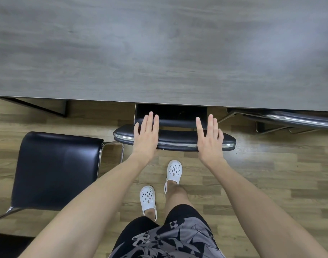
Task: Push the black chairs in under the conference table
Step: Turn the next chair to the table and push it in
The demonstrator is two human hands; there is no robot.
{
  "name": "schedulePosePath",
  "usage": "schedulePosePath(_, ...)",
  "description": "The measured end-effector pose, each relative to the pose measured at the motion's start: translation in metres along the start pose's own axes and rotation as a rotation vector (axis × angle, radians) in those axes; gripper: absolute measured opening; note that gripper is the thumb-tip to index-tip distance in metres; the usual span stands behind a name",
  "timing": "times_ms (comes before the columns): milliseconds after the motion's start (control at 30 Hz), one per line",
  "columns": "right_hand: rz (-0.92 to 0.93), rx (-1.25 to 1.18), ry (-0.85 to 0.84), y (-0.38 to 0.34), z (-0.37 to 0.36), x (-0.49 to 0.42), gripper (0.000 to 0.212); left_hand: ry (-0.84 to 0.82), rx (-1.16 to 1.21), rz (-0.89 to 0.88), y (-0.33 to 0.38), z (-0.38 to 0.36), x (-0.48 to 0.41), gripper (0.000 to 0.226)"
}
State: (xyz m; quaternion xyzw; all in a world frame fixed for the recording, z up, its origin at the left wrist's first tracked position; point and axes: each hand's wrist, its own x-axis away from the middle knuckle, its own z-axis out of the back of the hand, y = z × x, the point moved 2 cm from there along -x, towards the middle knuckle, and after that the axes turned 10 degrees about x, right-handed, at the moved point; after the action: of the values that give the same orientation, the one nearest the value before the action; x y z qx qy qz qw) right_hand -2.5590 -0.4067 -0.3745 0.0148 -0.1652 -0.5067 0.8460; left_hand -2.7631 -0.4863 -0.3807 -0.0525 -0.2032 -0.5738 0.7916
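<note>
Both arms are reaching forward and down, and both hands are lying flat with fingers straight and slightly spread, gripping nothing. The left hand [146, 135] and the right hand [210, 139] are sitting over the two ends of the backrest [175, 139] of a black chair [170, 112], with a bare stretch of padded backrest showing between them. The palms seem to be resting on its top edge, though from straight above it is hard to say whether they are touching or hovering just over it.

Beyond the fingertips, the chair's seat is lying mostly under the near edge of the grey conference table [159, 53], which is filling everything ahead of the hands.

To the left of the left hand, a second black chair [55, 170] is standing well out from the table, its seat fully in view on the floor [271, 174]. To the right of the right hand, a third chair [297, 121] with a chrome frame is showing at the table edge, partly tucked under.

Behind the hands, the person is standing in white clogs [174, 171] and patterned shorts [170, 237].
</note>
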Motion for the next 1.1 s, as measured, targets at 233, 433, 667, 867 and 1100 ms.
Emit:
schedulePosePath(233, 0.011, -0.009, -0.003, 0.004, 0.005, -0.023, 0.111, 0.021, 0.003, -0.001, 0.001, 0.007, -0.02, 0.127)
schedulePosePath(433, 0.013, -0.017, -0.014, 0.006, 0.009, -0.041, 0.112, 0.035, 0.011, 0.002, 0.0, 0.012, -0.038, 0.13)
schedulePosePath(667, 0.01, -0.02, 0.029, 0.01, 0.013, -0.058, 0.11, 0.023, -0.022, -0.002, 0.001, 0.017, -0.054, 0.133)
schedulePosePath(867, 0.023, -0.006, -0.018, 0.015, 0.017, -0.073, 0.108, 0.011, -0.035, 0.003, 0.003, 0.025, -0.068, 0.129)
schedulePosePath(1100, 0.026, 0.028, -0.017, 0.021, 0.021, -0.092, 0.111, 0.008, -0.025, 0.011, 0.007, 0.034, -0.085, 0.132)
